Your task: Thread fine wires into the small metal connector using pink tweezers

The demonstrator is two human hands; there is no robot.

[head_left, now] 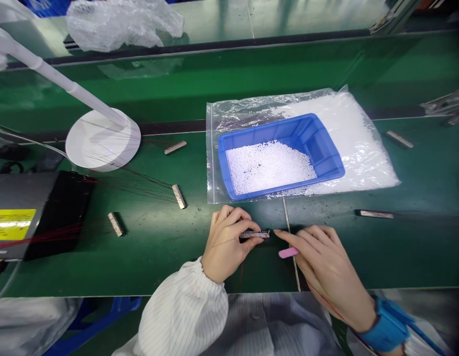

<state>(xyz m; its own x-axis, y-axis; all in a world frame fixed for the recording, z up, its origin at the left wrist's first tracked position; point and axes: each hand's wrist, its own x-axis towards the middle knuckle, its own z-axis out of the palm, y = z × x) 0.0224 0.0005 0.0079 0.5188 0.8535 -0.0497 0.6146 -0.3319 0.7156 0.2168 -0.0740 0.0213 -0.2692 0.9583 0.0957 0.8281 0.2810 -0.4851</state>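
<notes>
Between the thumb and fingers of my left hand (229,242) is a small metallic connector block (261,234), lying level, with thin wires near it. My right hand (322,257) is just right of the block, its index finger stretched toward the block's end without touching it. A pink strip (288,252) sticks out from under the right hand's fingers, and its thumb is mostly hidden. Behind both hands a blue tray (326,148) holds small white beads (270,165).
The tray rests on a clear bag of white beads (363,143). Similar blocks lie left (179,196) (115,224) (175,147) and right (376,214) (399,139). A white lamp base (103,141) and a dark box with a yellow label (12,224) stand left.
</notes>
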